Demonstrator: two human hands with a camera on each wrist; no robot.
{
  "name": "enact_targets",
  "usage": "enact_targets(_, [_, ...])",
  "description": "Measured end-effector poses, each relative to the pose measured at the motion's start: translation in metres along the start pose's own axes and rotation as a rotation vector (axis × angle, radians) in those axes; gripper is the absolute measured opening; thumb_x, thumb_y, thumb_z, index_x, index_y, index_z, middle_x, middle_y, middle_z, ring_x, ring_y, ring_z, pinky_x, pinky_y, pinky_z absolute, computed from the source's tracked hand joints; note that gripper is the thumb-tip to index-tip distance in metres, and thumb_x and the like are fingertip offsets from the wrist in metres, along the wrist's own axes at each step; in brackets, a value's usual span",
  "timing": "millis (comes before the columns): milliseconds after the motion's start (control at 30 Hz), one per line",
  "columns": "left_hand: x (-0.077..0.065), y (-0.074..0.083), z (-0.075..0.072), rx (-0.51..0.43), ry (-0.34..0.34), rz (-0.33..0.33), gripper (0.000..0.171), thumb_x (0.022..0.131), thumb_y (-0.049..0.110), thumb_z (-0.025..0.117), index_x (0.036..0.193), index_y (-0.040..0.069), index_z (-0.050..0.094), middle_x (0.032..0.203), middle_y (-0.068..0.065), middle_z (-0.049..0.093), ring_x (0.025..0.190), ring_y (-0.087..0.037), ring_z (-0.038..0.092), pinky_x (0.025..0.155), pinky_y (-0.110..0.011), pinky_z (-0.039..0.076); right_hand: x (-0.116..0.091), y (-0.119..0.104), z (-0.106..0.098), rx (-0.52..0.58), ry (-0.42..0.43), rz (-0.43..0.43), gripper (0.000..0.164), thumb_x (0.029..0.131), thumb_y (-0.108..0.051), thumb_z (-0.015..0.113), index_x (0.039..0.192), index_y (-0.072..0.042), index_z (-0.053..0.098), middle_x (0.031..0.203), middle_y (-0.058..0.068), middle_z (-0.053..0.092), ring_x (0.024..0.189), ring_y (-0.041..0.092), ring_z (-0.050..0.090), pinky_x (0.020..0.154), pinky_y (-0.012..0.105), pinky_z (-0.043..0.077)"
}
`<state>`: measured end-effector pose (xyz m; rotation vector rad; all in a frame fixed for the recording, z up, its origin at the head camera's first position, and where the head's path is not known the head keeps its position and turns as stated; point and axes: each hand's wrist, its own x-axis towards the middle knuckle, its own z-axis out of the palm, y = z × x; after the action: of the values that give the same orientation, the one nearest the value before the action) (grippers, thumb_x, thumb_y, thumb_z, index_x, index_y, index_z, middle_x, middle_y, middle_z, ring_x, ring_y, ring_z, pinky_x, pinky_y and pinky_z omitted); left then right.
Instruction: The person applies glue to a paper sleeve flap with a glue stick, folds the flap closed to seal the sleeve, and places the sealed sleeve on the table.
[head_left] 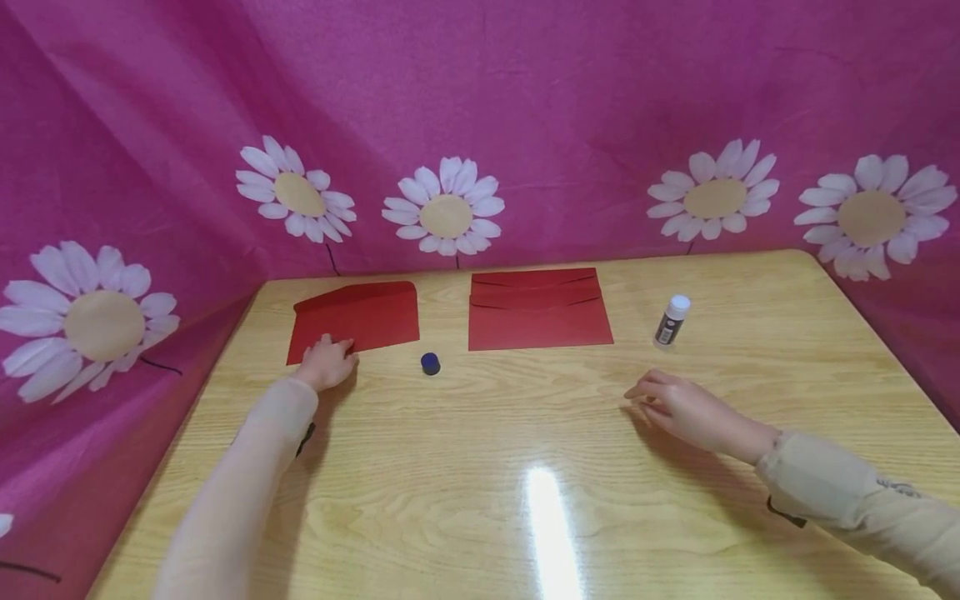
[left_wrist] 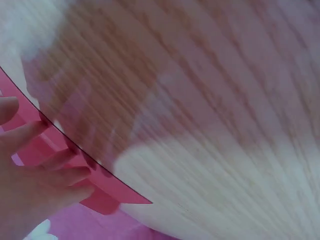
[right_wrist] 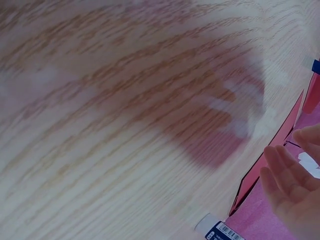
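Observation:
A red envelope (head_left: 367, 319) with its flap raised lies at the left of the wooden table. My left hand (head_left: 326, 363) touches its near edge; in the left wrist view the fingers (left_wrist: 70, 175) spread over the red paper (left_wrist: 107, 182). Just right of that envelope is a small dark blue cap (head_left: 431, 363). Above the table at the right, my right hand (head_left: 678, 406) holds nothing, its fingers loosely bent. A glue stick (head_left: 671, 321) with a white top stands beyond it, and its labelled barrel (right_wrist: 222, 230) shows in the right wrist view.
Two more red envelopes (head_left: 540, 323) overlap at the back middle of the table (head_left: 450, 483). A magenta cloth (head_left: 562, 108) printed with white daisies hangs along the back and sides of the table. A light reflection shines on the near part of the tabletop.

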<state>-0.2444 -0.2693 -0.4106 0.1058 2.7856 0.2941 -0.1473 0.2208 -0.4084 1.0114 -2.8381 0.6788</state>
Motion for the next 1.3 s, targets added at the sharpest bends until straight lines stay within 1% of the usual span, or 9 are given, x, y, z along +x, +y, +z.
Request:
enact_targets(200, [-0.009, 0.010, 0.002, 0.032, 0.003, 0.002, 0.050, 0.092, 0.024, 0.039, 0.133, -0.003, 0.034, 0.128, -0.038, 0.021, 0.112, -0.053, 0.030, 0.093, -0.060, 0.026, -0.001, 0.001, 0.002, 0.000, 0.007, -0.001, 0.017, 0.077, 0.004, 0.059, 0.092, 0.001, 0.064, 0.087, 0.006, 0.057, 0.073, 0.014, 0.057, 0.060, 0.027, 0.049])
enact_targets(333, [-0.015, 0.017, 0.006, 0.053, 0.029, 0.024, 0.048, 0.091, 0.023, 0.042, 0.132, -0.002, 0.037, 0.125, -0.036, 0.025, 0.106, -0.048, 0.030, 0.086, -0.055, 0.037, -0.002, 0.001, 0.002, -0.005, 0.015, -0.004, 0.016, 0.076, 0.004, 0.060, 0.091, 0.001, 0.064, 0.085, 0.004, 0.057, 0.072, 0.012, 0.055, 0.060, 0.026, 0.048])
enact_targets(667, [-0.028, 0.041, 0.015, 0.086, 0.038, 0.027, 0.047, 0.089, 0.020, 0.047, 0.130, -0.001, 0.040, 0.124, -0.035, 0.030, 0.104, -0.044, 0.035, 0.084, -0.053, 0.041, -0.002, -0.002, 0.001, 0.002, -0.004, 0.019, 0.016, 0.077, 0.004, 0.061, 0.092, -0.002, 0.064, 0.086, 0.004, 0.057, 0.073, 0.014, 0.056, 0.062, 0.029, 0.049])
enact_targets(767, [-0.029, 0.043, 0.013, 0.076, 0.031, 0.071, 0.044, 0.090, 0.019, 0.047, 0.127, -0.004, 0.043, 0.121, -0.033, 0.036, 0.106, -0.045, 0.037, 0.087, -0.052, 0.039, -0.002, -0.003, 0.001, 0.003, -0.011, 0.025, 0.017, 0.077, 0.004, 0.060, 0.093, -0.002, 0.064, 0.087, 0.004, 0.057, 0.074, 0.015, 0.057, 0.063, 0.030, 0.049])
enact_targets(867, [-0.029, 0.036, 0.004, 0.018, 0.051, 0.120, 0.040, 0.090, 0.017, 0.046, 0.123, -0.006, 0.047, 0.121, -0.029, 0.045, 0.112, -0.044, 0.040, 0.092, -0.051, 0.036, -0.002, -0.003, 0.001, 0.004, -0.015, 0.019, 0.017, 0.077, 0.003, 0.060, 0.093, -0.002, 0.064, 0.087, 0.004, 0.057, 0.074, 0.014, 0.056, 0.062, 0.029, 0.049])
enact_targets(967, [-0.028, 0.023, -0.009, -0.051, 0.122, 0.132, 0.035, 0.090, 0.014, 0.047, 0.119, -0.005, 0.052, 0.119, -0.025, 0.051, 0.111, -0.039, 0.045, 0.091, -0.049, 0.037, -0.002, -0.003, 0.001, 0.003, -0.016, 0.016, 0.017, 0.077, 0.004, 0.060, 0.093, -0.001, 0.064, 0.087, 0.004, 0.057, 0.073, 0.013, 0.056, 0.062, 0.028, 0.048])
enact_targets(1100, [-0.027, 0.006, -0.021, -0.120, 0.265, 0.095, 0.030, 0.088, 0.008, 0.047, 0.113, -0.006, 0.055, 0.110, -0.025, 0.056, 0.094, -0.035, 0.055, 0.080, -0.046, 0.043, -0.003, -0.003, 0.001, 0.003, -0.017, 0.022, 0.017, 0.077, 0.004, 0.060, 0.092, 0.000, 0.065, 0.086, 0.005, 0.057, 0.074, 0.014, 0.056, 0.063, 0.029, 0.049])
enact_targets(1200, [-0.028, -0.005, -0.023, -0.136, 0.402, 0.074, 0.028, 0.086, 0.005, 0.048, 0.109, -0.007, 0.057, 0.100, -0.025, 0.059, 0.085, -0.034, 0.056, 0.073, -0.045, 0.044, -0.003, -0.003, 0.000, 0.009, -0.018, 0.023, 0.017, 0.077, 0.004, 0.060, 0.092, 0.000, 0.065, 0.086, 0.005, 0.057, 0.074, 0.014, 0.056, 0.062, 0.028, 0.049])
enact_targets(1300, [-0.028, -0.012, -0.022, -0.133, 0.530, 0.053, 0.028, 0.083, 0.004, 0.050, 0.106, -0.009, 0.056, 0.093, -0.027, 0.058, 0.084, -0.037, 0.055, 0.070, -0.046, 0.044, -0.003, -0.003, 0.000, 0.016, -0.017, 0.024, 0.016, 0.078, 0.004, 0.059, 0.092, 0.000, 0.065, 0.086, 0.005, 0.057, 0.073, 0.013, 0.055, 0.061, 0.027, 0.048])
